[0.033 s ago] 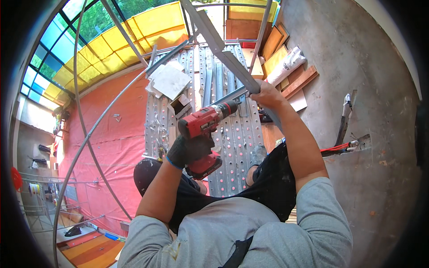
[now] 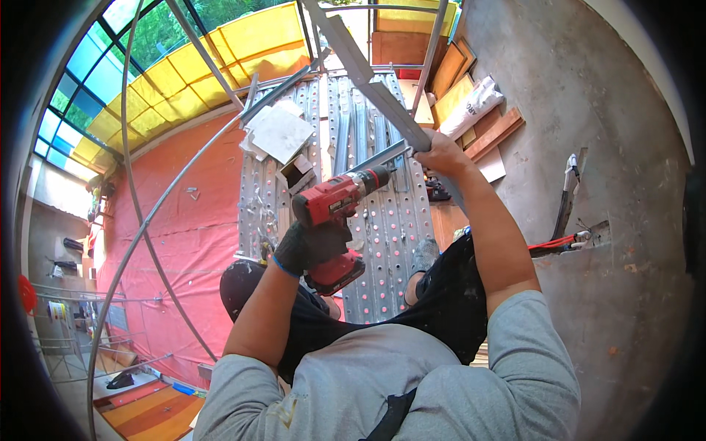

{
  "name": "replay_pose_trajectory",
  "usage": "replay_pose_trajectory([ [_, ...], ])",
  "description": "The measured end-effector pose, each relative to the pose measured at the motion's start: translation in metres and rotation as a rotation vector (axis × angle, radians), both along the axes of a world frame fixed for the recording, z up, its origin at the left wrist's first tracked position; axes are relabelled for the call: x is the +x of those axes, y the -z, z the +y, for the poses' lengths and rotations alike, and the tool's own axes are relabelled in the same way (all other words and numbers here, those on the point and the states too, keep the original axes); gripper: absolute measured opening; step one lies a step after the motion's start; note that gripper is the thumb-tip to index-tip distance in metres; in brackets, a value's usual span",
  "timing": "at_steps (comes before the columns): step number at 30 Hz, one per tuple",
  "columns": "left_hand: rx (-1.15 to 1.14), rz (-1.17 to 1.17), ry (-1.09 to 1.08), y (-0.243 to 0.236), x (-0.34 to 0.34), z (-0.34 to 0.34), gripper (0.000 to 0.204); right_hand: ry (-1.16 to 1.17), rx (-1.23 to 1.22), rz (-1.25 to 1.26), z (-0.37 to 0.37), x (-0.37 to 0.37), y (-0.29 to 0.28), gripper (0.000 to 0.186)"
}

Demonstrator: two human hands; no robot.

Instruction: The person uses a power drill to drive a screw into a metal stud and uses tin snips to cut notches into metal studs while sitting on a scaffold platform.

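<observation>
My left hand [image 2: 310, 247], in a dark glove, is wrapped round the grip of a red and black cordless drill [image 2: 337, 200]. The drill's chuck points right and slightly away from me, and its battery [image 2: 335, 272] hangs below my hand. My bare right hand [image 2: 444, 156] is closed round a long grey metal channel [image 2: 396, 112]. This channel slants from the top middle down to my right forearm, which hides part of it. Another metal profile [image 2: 385, 157] meets it near my right hand, behind the drill; whether they touch I cannot tell.
Perforated metal planks [image 2: 375, 264] lie below me, holding white board pieces [image 2: 281, 135] and loose metal profiles [image 2: 358, 136]. Scaffold tubes [image 2: 147, 220] cross the left side. Wood boards and a white sack [image 2: 474, 106] lean near the concrete wall [image 2: 625, 316], where red cables [image 2: 555, 242] stick out.
The metal channel and my right hand have shifted very slightly to the right. My left hand and the drill stay nearly where they were.
</observation>
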State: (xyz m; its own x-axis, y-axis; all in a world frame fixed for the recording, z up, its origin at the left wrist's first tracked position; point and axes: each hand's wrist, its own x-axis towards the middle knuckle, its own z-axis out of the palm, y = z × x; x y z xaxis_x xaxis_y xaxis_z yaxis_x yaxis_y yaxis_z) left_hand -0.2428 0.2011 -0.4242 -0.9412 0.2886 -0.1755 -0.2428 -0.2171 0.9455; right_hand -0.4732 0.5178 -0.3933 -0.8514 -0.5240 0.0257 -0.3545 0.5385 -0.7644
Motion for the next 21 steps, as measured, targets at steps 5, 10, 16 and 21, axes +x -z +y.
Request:
replay_pose_trajectory([
  [5, -1.174, 0.59, 0.386, -0.004, -0.004, -0.002, 0.02, 0.054, 0.003, 0.002, 0.001, 0.006, -0.013, 0.047],
  [10, -1.071, 0.162, 0.001, 0.011, -0.003, 0.023, 0.037, 0.043, -0.055, -0.312, -0.01, 0.024, -0.033, 0.03],
  [16, -1.241, -0.043, 0.14, 0.062, -0.008, 0.039, 0.036, 0.053, -0.137, -0.192, -0.012, 0.021, -0.038, 0.046],
  [21, -1.318, -0.168, 0.473, 0.097, -0.018, 0.065, 0.035, 0.107, -0.068, -0.095, -0.011, 0.017, -0.035, 0.06],
])
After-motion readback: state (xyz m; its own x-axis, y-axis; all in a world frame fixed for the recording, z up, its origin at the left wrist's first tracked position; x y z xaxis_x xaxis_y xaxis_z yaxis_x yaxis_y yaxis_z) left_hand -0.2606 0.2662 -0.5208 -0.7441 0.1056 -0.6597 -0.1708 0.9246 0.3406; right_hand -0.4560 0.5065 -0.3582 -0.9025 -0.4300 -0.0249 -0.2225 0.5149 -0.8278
